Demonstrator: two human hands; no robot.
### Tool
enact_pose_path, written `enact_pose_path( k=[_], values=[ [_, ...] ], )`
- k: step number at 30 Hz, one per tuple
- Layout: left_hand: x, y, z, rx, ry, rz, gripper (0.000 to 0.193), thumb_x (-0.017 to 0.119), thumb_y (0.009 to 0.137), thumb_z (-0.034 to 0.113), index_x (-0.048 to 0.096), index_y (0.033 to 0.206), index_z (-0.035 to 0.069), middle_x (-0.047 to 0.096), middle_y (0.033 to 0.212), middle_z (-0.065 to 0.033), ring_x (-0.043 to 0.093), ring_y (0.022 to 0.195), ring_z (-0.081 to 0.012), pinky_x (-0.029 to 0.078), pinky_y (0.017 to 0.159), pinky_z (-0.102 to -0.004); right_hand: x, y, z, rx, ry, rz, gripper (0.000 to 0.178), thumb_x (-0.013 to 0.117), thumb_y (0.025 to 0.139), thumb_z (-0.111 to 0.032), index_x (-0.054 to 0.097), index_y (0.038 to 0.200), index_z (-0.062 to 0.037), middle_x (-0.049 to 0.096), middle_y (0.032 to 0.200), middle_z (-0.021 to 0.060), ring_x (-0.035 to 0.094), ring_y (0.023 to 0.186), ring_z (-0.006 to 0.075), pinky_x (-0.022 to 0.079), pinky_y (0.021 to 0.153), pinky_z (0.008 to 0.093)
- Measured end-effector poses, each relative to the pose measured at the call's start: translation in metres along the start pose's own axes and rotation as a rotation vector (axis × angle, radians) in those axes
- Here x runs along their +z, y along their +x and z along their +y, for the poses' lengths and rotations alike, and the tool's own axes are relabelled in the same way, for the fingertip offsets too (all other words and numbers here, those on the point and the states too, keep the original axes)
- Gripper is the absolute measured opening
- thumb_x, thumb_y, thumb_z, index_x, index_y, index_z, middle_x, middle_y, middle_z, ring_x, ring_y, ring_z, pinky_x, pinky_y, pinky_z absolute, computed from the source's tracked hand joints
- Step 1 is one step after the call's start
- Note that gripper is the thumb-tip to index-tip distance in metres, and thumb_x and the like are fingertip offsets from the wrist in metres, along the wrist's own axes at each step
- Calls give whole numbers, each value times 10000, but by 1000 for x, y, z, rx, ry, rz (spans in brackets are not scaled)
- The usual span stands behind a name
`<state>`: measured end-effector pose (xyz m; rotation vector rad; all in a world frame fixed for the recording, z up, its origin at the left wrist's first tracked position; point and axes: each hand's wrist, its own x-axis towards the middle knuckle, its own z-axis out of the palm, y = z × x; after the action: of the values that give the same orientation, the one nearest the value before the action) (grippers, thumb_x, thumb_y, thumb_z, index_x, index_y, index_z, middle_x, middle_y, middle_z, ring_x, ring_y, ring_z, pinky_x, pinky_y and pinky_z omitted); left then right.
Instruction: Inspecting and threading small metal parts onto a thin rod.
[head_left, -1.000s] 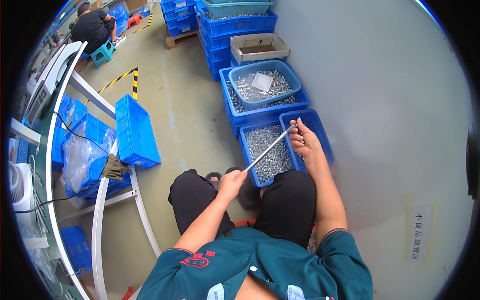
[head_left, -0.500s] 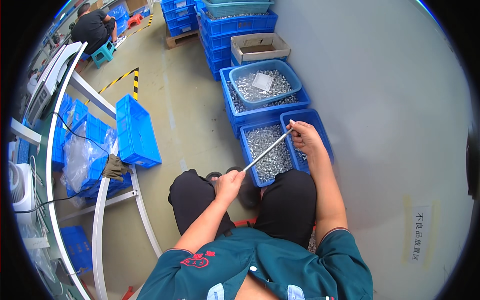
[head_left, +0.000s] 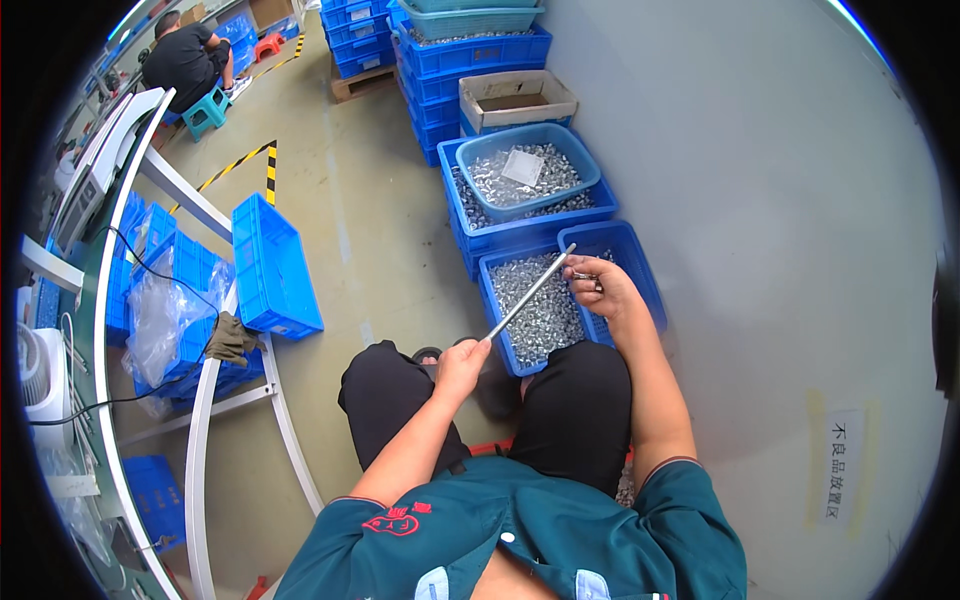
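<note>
My left hand (head_left: pixel 462 366), above my left knee, is closed around the lower end of a thin metal rod (head_left: pixel 528 296). The rod slants up and to the right over a blue bin (head_left: pixel 490 306) of small shiny metal parts. Beside the rod's upper tip, my right hand (head_left: pixel 612 292) is curled with its fingers pinched on small metal pieces (head_left: pixel 588 281); their exact shape is too small to tell. Under that hand stands a second blue bin (head_left: pixel 645 270), with its contents mostly hidden by the hand and forearm.
Farther off, a light blue basket (head_left: pixel 590 170) of metal parts rests on a larger bin, near a carton (head_left: pixel 570 105) and stacked crates (head_left: pixel 530 50). A wall (head_left: pixel 780 250) runs along the right. Left are a workbench frame (head_left: pixel 200 450), a tilted blue crate (head_left: pixel 270 265) and a seated person (head_left: pixel 180 60).
My right hand has come off the rod's tip and shifted slightly down, with small metal pieces now showing in its fingers. The rod's free end has swung slightly left.
</note>
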<state>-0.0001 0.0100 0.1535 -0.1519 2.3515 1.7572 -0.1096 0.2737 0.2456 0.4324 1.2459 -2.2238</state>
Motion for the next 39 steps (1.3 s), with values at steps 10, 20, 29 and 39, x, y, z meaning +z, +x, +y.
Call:
enact_pose_path(
  k=[10, 20, 29, 39],
  values=[
    [-4, -3, 1, -2, -28, -21, 422, 534, 878, 383, 502, 657, 25, 424, 526, -44, 403, 515, -123, 355, 510, -324, -14, 10, 2, -77, 301, 39, 190, 578, 883, -217, 537, 930, -38, 556, 761, 43, 374, 448, 23, 252, 327, 143],
    [-8, -12, 17, 30, 170, -34, 420, 509, 870, 408, 519, 659, 45, 482, 535, -101, 471, 494, -229, 356, 502, -372, -5, 8, 3, -144, 161, 93, 276, 644, 831, -332, 573, 791, -69, 403, 564, -32, 323, 422, 45, 201, 357, 167],
    [-11, -10, 11, 28, 125, -42, 417, 514, 869, 401, 511, 654, 44, 470, 527, -97, 463, 487, -227, 347, 497, -374, 6, -4, -8, -211, -25, 86, 203, 615, 859, -246, 560, 798, -60, 395, 576, -35, 313, 433, 36, 221, 368, 161],
    [-14, -15, 19, 92, 271, 57, 419, 520, 862, 402, 516, 647, 43, 521, 551, -121, 519, 533, -293, 372, 529, -407, 16, -11, -17, -322, -443, 163, 194, 676, 801, -205, 543, 756, -71, 421, 565, -57, 325, 439, 22, 210, 383, 182]
  ],
)
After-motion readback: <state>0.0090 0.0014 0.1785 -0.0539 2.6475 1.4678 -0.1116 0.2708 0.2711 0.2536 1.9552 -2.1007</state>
